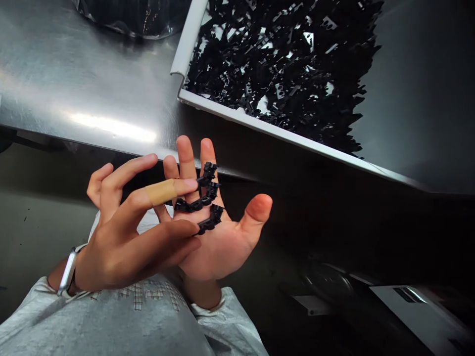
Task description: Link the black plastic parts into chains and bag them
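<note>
Steel table (74,74) filled the far left of the scene, its surface brushed and glaring. On it at the far right sat a white-rimmed tray (282,132), carrying a heap of small black plastic parts (282,59). A crumpled clear bag (137,17) lay at the far edge of the table. Nearer, below the table's edge, both hands were raised over grey sleeves (148,316). Right hand (222,242) was palm up and flat. Its four fingers were straight, pressed side by side and aimed at the far side, with the thumb spread wide to the right. On it lay a string of black parts (206,198): matte, blocky, notched pieces set end to end in short rows. The main row ran across the bases of the fingers, with its long axis going from near left to far right. A branch turned up along the index finger toward its tip, and a shorter row lay just nearer, on the upper palm. Left hand (118,242), with a watch (69,272) at the wrist, came in from the left, back of the hand up. Its index finger wore a tan bandage (160,192) and its tip rested on the main row. The thumb tip touched the left end of the shorter row. The two tips stood apart, one on each row. The middle finger was stretched loosely above them, and the outer fingers were half curled and touched nothing.
</note>
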### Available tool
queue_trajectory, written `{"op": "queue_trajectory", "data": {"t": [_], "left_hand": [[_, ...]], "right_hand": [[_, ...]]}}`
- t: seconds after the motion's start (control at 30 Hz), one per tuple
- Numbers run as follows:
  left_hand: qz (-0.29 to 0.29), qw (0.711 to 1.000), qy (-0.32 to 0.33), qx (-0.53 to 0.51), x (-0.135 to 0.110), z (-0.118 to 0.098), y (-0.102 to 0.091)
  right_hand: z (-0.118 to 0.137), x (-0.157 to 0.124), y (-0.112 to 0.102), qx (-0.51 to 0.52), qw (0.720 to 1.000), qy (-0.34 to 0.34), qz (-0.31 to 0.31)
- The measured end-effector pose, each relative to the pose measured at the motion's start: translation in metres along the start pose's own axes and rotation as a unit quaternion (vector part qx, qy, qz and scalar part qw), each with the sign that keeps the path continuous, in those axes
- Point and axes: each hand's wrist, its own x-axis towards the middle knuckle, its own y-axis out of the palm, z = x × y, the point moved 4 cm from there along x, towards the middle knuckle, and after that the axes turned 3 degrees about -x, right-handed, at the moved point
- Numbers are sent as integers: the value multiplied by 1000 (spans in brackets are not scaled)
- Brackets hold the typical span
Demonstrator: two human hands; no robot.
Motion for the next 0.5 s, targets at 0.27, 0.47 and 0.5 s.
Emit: {"op": "queue_trajectory", "data": {"t": [0.27, 0.47, 0.5], "left_hand": [[34, 999, -24, 0, 5, -4, -1], [13, 1000, 18, 2, 4, 0, 1], [15, 1000, 12, 0, 4, 0, 1]], "right_hand": [[-2, 2, -1, -8, 1000, -5, 9], [0, 3, -1, -22, 1000, 11, -4], [1, 3, -1, -26, 1000, 14, -3]]}}
